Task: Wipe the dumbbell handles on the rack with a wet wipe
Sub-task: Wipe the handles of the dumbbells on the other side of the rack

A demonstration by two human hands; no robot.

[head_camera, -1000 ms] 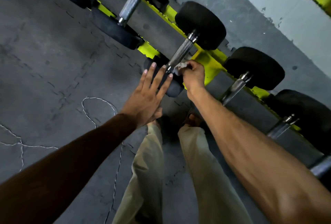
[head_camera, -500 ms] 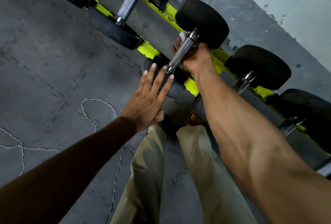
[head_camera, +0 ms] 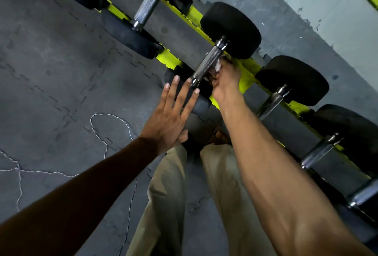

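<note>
Wet wipe: soft, thin, light and damp; bunched in the right hand against the right flank of the dumbbell handle; only white folds show between fingers and steel.
Right hand: fingers curled round wipe and bar from the right and below; grip closed on both.
Left hand: fingers straight and spread, holding nothing; fingertips lie over the near head, probably to steady it.
Dumbbell handle: rigid knurled steel; the knurling should give purchase even when wet and will drag at the wipe; best hold is mid-bar, wipe wrapped round, stroked between the collars.
Dumbbell: judged heavy from its thick black heads, far head included; lies across the rack; wiping needs no lift.
Rack: yellow rails low over the grey floor; neighbouring handles to the left and right, well apart from both hands.
Change, right hand: half a second ago it sat high on the bar against the far collar, wipe showing at the top; it now sits lower, toward the near end.
Change, left hand: same flat pose and place.
</note>
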